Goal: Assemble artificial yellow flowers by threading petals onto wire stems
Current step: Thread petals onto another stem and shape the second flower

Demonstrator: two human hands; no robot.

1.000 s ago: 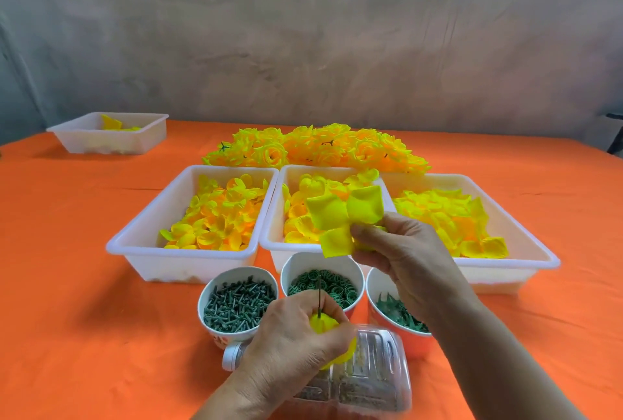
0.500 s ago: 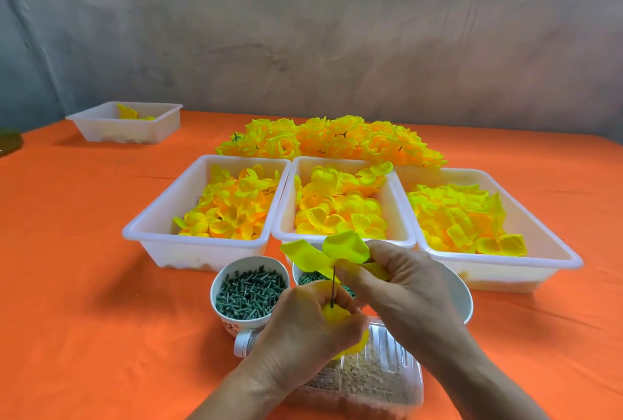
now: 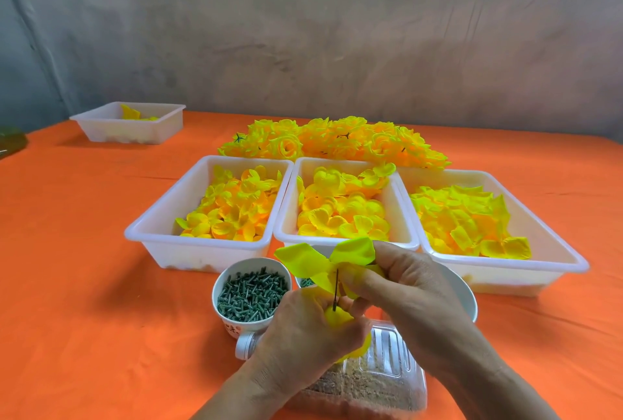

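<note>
The right hand's [image 3: 411,291] fingertips [image 3: 359,279] pinched the middle of a yellow-green petal piece [image 3: 320,257], whose lobes fanned up and to the left above them. The centre of the piece sat at the top of a thin dark wire stem [image 3: 336,288]; whether the wire had passed through it could not be told. The wire stood nearly upright and ran down into a small yellow bud [image 3: 337,316]. The left hand [image 3: 300,332] gripped that bud, its fingers [image 3: 313,298] curled closed around it, just below and touching the right hand.

Both hands were held low and near the person, over a clear plastic container [image 3: 384,369] lying on the table. To their left stood a white cup [image 3: 232,325] filled with small dark green pieces. A second cup [image 3: 305,282] of green bits showed only a sliver between the hands, and a white bowl's rim [image 3: 468,295] curved out behind the right hand.

Beyond these, three white trays sat side by side: the left tray [image 3: 202,256] and the middle tray [image 3: 291,203] held yellow-orange petals, the right tray [image 3: 505,281] greener yellow ones. Behind them lay a pile of finished yellow flowers [image 3: 337,139]. A fourth tray [image 3: 135,133] sat far off at the back left. An orange cloth [image 3: 84,284] covered the table, with a grey wall [image 3: 337,31] behind.
</note>
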